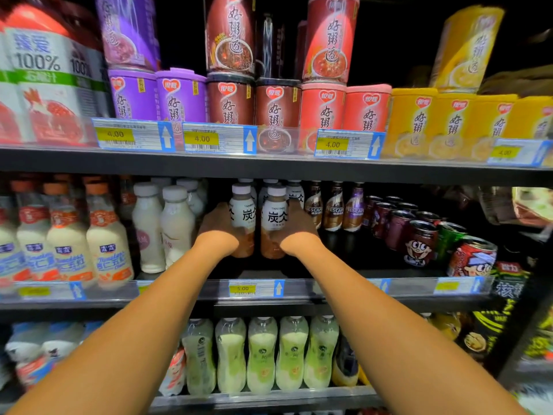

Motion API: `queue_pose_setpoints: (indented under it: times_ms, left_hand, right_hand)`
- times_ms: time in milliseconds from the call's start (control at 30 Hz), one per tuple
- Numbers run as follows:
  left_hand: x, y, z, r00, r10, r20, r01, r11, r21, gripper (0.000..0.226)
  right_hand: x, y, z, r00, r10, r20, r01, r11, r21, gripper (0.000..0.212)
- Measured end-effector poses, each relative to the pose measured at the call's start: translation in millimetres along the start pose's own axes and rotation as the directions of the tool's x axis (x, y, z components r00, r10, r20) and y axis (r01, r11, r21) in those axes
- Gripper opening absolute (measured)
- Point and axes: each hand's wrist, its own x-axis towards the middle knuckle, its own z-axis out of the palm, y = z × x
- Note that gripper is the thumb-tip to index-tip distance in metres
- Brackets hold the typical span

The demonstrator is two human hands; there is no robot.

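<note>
Dark metal shelves (269, 167) carry blue-edged price tags (220, 139) under dim light.

two hands on two bottles at the middle shelf
the left hand (216, 224) held the left brown bottle (243, 214) by its outer side, and the right hand (299, 227) held the right brown bottle (273, 218) likewise; both bottles stood upright, just beside each other, on the middle shelf (353, 262), between milky white bottles (176, 223) and nescafe bottles (333, 205).

Coffee bottles (273, 218) brown, white labels, black characters; porridge cups (230, 101) purple, maroon, red, yellow; lower bottles (261, 354) pale green; price tags (220, 139) yellow.
</note>
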Motion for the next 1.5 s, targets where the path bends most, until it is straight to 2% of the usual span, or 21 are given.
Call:
queue_pose_setpoints:
  times_ms: [100,167,333,400,533,800,967,1500]
  left_hand:
    - [0,5,2,1.000,0.017,0.004,-0.017,0.999,-0.030,0.027]
    - [1,4,7,1.000,-0.006,-0.023,0.004,0.996,-0.089,0.027]
    - [8,-2,19,0.991,-0.103,-0.085,0.087,0.982,-0.166,0.069]
    - [14,-6,21,0.988,-0.113,-0.102,0.098,0.984,-0.149,0.076]
    - [19,-6,24,0.989,-0.121,-0.086,0.105,0.980,-0.169,0.068]
    - [29,-22,32,0.991,-0.091,-0.095,0.070,0.977,-0.203,0.033]
    - [27,-17,34,0.993,-0.074,-0.095,0.055,0.979,-0.195,0.045]
    - [28,-19,33,0.987,-0.068,-0.147,0.043,0.985,-0.164,0.040]
  right_hand:
    - [8,-1,6,0.999,-0.012,-0.034,0.013,0.999,0.035,0.073]
    - [13,0,10,0.999,-0.009,-0.040,0.011,0.999,0.048,0.072]
    - [22,3,20,0.997,-0.014,-0.079,0.019,0.998,0.063,0.066]
    - [23,4,22,0.996,-0.023,-0.086,0.029,0.997,0.069,0.066]
    - [26,6,25,0.996,-0.036,-0.088,0.043,0.996,0.082,0.069]
    - [29,11,29,0.995,-0.039,-0.097,0.052,0.989,0.140,0.053]
    - [28,12,30,0.995,-0.035,-0.093,0.049,0.986,0.159,0.054]
    - [22,12,29,0.992,-0.060,-0.114,0.076,0.988,0.136,0.051]
